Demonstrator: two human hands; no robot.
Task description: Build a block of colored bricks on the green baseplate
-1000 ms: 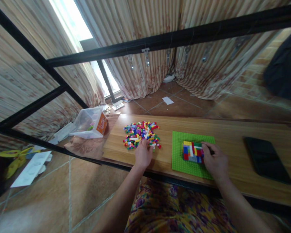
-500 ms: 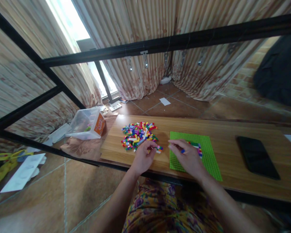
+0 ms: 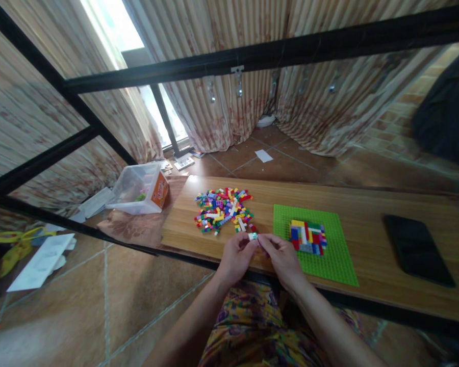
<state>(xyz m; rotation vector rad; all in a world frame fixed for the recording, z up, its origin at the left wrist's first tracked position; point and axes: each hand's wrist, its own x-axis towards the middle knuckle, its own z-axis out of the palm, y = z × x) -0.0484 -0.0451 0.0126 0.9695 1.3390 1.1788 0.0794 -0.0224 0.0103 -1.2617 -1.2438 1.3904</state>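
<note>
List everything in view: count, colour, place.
table: one, brown, foreground
toy bricks: many, mixed, table's left
baseplate: one, green, right of bricks
brick build: one, multicoloured, on baseplate
pinched pieces: count unclear, white and green, table's front
tablet-like device: one, black, table's right
box: one, translucent, left of table
curtains: several, cream, background
bars: several, black, above table
papers: several, white, floor
garment: one, floral, lap
left hand: one, bare, pieces' left
right hand: one, bare, pieces' right

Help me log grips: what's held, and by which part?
At least one small brick, seemingly pinched at opposite ends by left hand and right hand; details blurred.
</note>
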